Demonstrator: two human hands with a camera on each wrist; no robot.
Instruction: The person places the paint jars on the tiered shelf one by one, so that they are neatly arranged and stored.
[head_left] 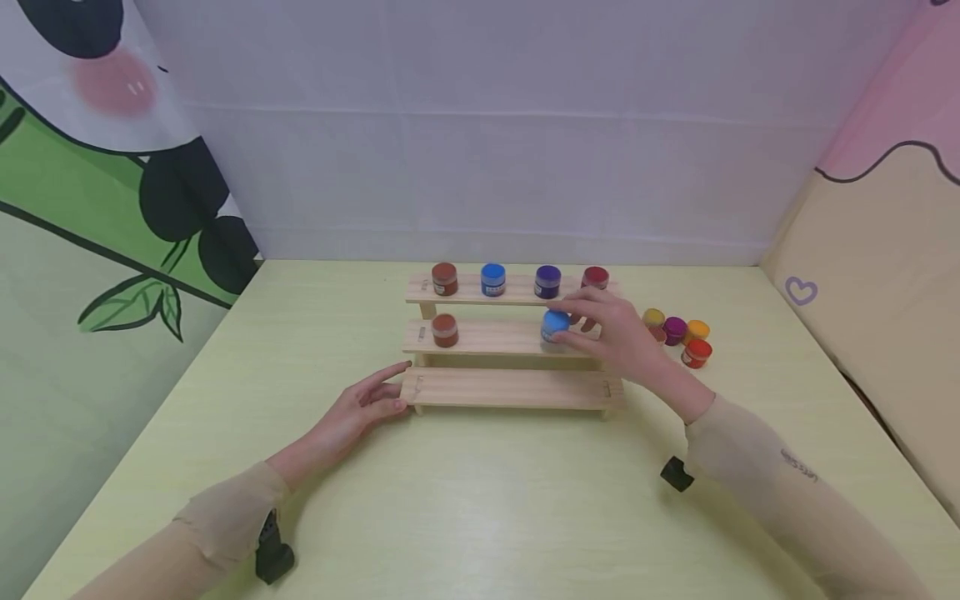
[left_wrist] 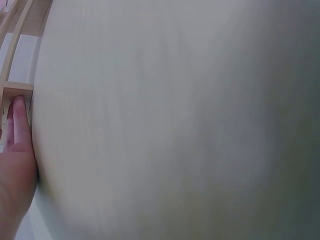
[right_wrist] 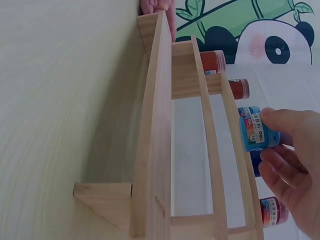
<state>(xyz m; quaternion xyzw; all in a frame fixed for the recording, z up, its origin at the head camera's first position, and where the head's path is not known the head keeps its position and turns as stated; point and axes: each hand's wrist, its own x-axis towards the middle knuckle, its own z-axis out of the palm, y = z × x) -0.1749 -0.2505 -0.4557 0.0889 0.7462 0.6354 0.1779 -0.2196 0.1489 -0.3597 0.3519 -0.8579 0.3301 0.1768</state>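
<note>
My right hand (head_left: 618, 333) pinches a light-blue paint jar (head_left: 554, 324) between thumb and fingers, over the right part of the wooden stand's middle step (head_left: 495, 337). In the right wrist view the jar (right_wrist: 255, 129) shows its printed label. My left hand (head_left: 352, 421) holds the left end of the stand's lowest step (head_left: 510, 389), thumb at the front corner, a finger behind. Its fingers (left_wrist: 21, 122) reach the wooden leg in the left wrist view. A brown jar (head_left: 445, 331) stands at the middle step's left. Brown (head_left: 445, 279), blue (head_left: 492, 280), dark blue (head_left: 547, 282) and red (head_left: 596, 277) jars line the top step.
Right of the stand, several jars cluster on the pale table (head_left: 480, 508), among them yellow (head_left: 654, 318), purple (head_left: 675, 331), orange (head_left: 697, 331) and red (head_left: 697, 353) ones. A white cloth backdrop (head_left: 510, 183) rises behind, with printed side panels left and right.
</note>
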